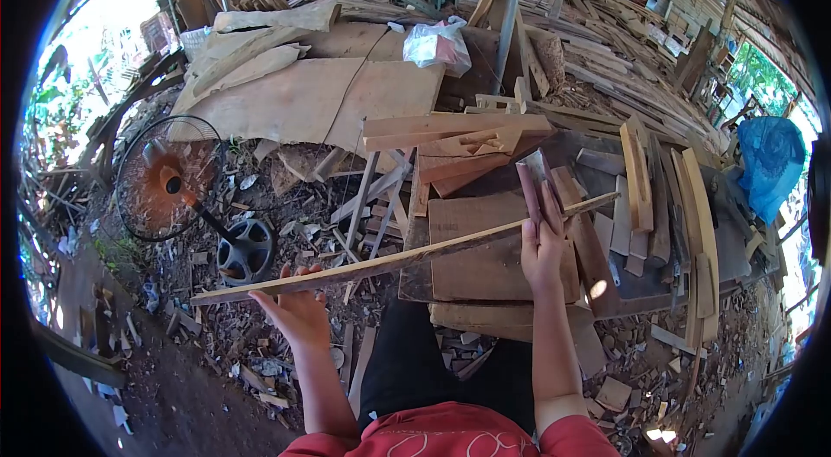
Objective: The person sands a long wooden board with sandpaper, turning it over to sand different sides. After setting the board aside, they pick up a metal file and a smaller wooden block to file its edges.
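A long, thin wooden strip [398, 260] slants across in front of me, its left end low and its right end higher. My left hand [299, 310] supports it close to the left end, thumb stretched along the near side and fingertips showing beyond it. My right hand [543, 254] is closed around a reddish-brown piece [530, 193] with a pale, flat upper edge, which stands up out of the fist. The strip crosses right at these fingers; whether they also grip it I cannot tell. Below the strip lies a broad wooden board [476, 275] on the workbench.
Angled wooden blocks [467, 150] are stacked at the bench's far side, with curved wooden pieces [636, 176] to the right. A fan [173, 184] stands at left. Large slabs [320, 98] carry a white plastic bag [437, 46]. Offcuts litter the ground; a blue bag [770, 163] hangs right.
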